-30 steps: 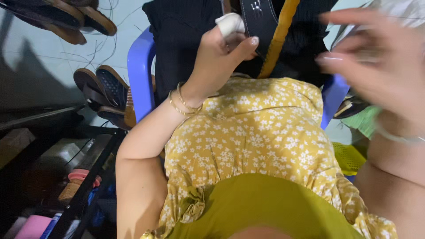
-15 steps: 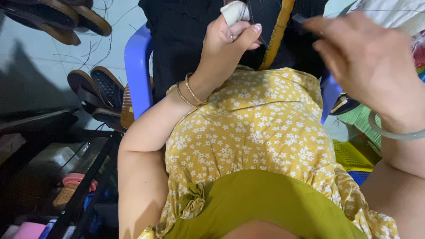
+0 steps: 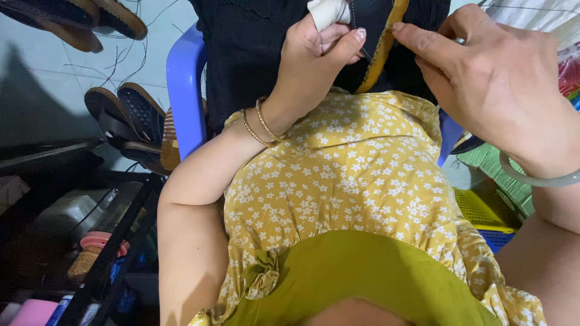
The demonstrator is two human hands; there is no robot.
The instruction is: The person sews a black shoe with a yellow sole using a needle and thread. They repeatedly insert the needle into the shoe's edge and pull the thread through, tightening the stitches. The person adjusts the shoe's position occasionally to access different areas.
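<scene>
A: What's carrying the work on my feed?
B: I see the lap in a yellow floral dress (image 3: 362, 175), seated on a blue plastic chair (image 3: 184, 90). Black fabric (image 3: 254, 54) lies over the knees.
A: Floor?
B: Pale floor (image 3: 42, 84), brown sandals (image 3: 130, 124) lying on it left of the chair.

We sit on a blue chair (image 3: 184, 90) over a pale floor (image 3: 54, 72) with sandals (image 3: 130, 124) beside it, a dark rack (image 3: 115, 247) at left, a yellow crate (image 3: 480, 211) at right.
</scene>
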